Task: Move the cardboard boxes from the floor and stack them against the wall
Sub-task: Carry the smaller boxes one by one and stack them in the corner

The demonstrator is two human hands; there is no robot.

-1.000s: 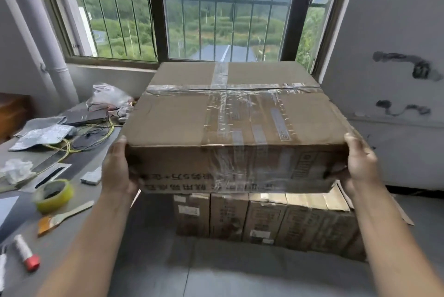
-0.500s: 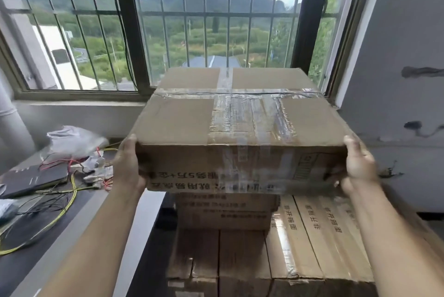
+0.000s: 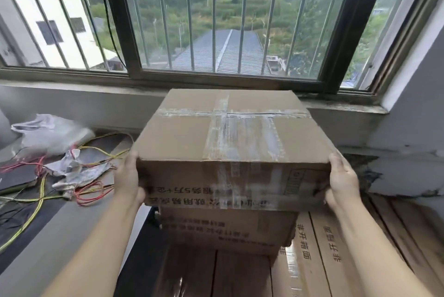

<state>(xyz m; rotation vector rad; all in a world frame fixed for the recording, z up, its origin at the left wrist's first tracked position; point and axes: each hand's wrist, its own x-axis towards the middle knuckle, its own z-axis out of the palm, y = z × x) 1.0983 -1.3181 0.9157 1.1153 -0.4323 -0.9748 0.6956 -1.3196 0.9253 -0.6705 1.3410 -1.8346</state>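
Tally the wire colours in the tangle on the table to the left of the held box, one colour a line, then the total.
Yellow wires: 1 colour
Red wires: 1 colour
Black wires: 1 colour
Total: 3 colours in the tangle. Strands overlap too much to count singly.

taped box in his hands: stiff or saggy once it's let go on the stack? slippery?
The taped box probably stays stiff: its edges look straight though the left hand and right hand hold only its ends. The glossy tape could be slick, but the hands sit on bare cardboard. Flat and wide, so it should sit steady on the box below.
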